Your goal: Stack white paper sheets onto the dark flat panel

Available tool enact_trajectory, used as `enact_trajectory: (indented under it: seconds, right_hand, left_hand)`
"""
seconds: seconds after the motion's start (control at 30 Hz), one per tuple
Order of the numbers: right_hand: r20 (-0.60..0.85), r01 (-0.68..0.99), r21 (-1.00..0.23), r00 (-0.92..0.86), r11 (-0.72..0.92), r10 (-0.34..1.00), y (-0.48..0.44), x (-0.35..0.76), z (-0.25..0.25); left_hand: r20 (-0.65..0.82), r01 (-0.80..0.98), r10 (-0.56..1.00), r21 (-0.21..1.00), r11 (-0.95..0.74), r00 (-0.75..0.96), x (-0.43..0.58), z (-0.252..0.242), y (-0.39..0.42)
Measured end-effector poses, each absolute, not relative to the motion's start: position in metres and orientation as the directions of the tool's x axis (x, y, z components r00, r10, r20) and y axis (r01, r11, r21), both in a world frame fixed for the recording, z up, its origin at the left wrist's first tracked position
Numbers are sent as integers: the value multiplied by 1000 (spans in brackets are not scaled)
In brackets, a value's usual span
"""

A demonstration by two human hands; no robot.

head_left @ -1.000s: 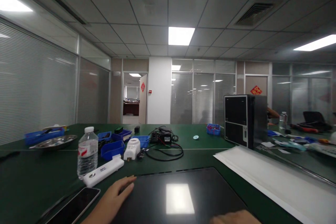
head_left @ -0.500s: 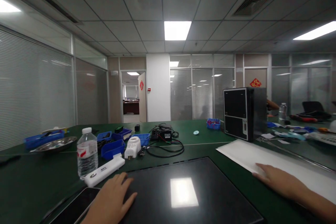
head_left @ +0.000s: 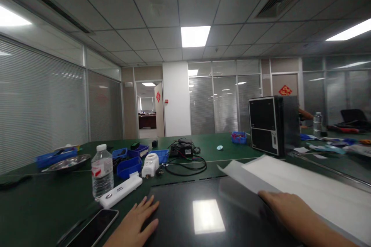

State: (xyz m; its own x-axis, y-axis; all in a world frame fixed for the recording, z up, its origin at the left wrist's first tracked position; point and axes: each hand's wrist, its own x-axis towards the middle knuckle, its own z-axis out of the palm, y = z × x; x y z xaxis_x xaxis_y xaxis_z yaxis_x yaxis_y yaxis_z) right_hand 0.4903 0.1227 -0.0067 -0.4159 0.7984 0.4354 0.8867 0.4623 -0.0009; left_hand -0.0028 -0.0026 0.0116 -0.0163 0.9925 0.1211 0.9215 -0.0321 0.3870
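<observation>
A glossy black panel [head_left: 203, 216] lies flat on the green table in front of me. My left hand [head_left: 136, 224] rests open on the panel's left edge, fingers spread. My right hand [head_left: 286, 208] presses on a white translucent sheet [head_left: 246, 175] whose near corner lies over the panel's right side. The sheet belongs to a long white pad [head_left: 307, 189] running off to the right. Whether the right fingers pinch the sheet or lie flat on it does not show.
Left of the panel lie a phone [head_left: 92, 229], a white bar-shaped device [head_left: 120, 192] and a water bottle [head_left: 102, 171]. Behind are blue bins [head_left: 126, 166], a white plug adapter [head_left: 150, 164], black cables [head_left: 185, 164], a metal tray [head_left: 68, 162] and a black computer tower [head_left: 271, 123].
My right hand came up from the bottom edge onto the white pad, then drew a sheet leftward over the panel. The left hand stayed at the panel's edge and spread its fingers.
</observation>
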Motion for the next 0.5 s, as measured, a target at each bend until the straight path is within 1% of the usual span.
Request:
enact_trajectory:
  seconds: [0.1,0.17,0.2,0.27,0.33,0.37,0.43,0.5]
  right_hand:
    - [330,724,2,-651,689,683,84,452,10]
    - [331,632,14,-734,775,592,67,438,19]
    - [350,623,23,-738,782,578,63,434,23]
    - [365,675,18,-691,737,624,61,433,26]
    - [325,719,-21,-652,695,685,63,435,27]
    - [294,715,-45,-658,698,693,64,435,28]
    - [255,666,-87,-704,741,663,60,434,34]
    - [247,594,-120,-758,795,604,52,430,43]
  left_hand:
    - [161,923,983,384,16,-84,-3,7,1]
    - [174,919,978,393,36,-113,-3,5,3]
    - [175,915,978,402,33,-113,-3,4,3]
    - [177,908,980,419,13,-95,-5,2,4]
    - [181,900,981,436,-16,-70,-8,0,4]
    - [182,896,981,444,-26,-62,-9,-1,4]
    - [180,888,982,457,-41,-48,-11,0,2]
    - [172,886,985,461,-56,-27,-13,1,1]
